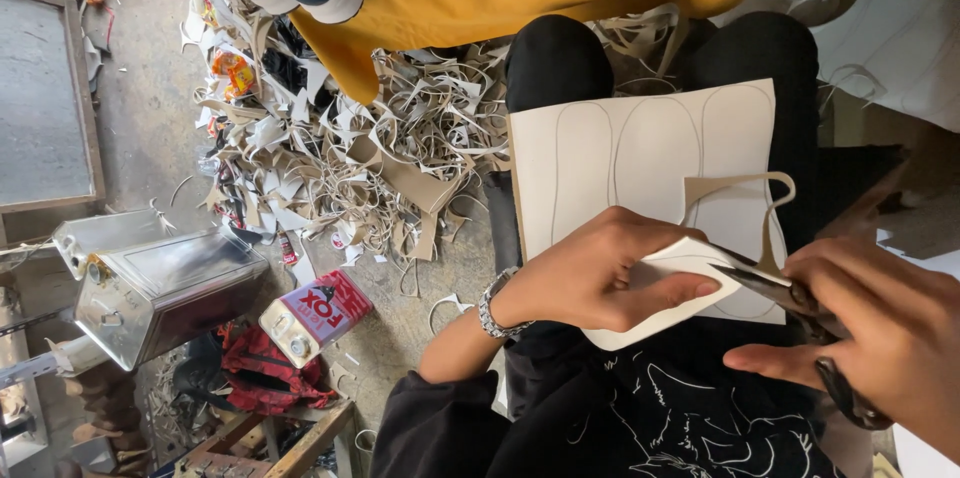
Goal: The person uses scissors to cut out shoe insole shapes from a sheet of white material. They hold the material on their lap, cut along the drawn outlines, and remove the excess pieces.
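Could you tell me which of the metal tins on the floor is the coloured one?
It is the small red and white tin lying on its side next to the paper scraps. The two larger tins beside it are plain silver metal.

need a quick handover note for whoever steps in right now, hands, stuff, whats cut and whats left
Left hand: grips the part-cut piece of the pale sheet, which lies on the lap.
Right hand: holds the scissors, blades in the sheet along a pencilled outline.
Done: one outline mostly cut, a thin offcut strip curling away.
Left: that cut is not finished; the other drawn outlines on the sheet are uncut.
A heap of trimmings lies on the floor beside the knees.
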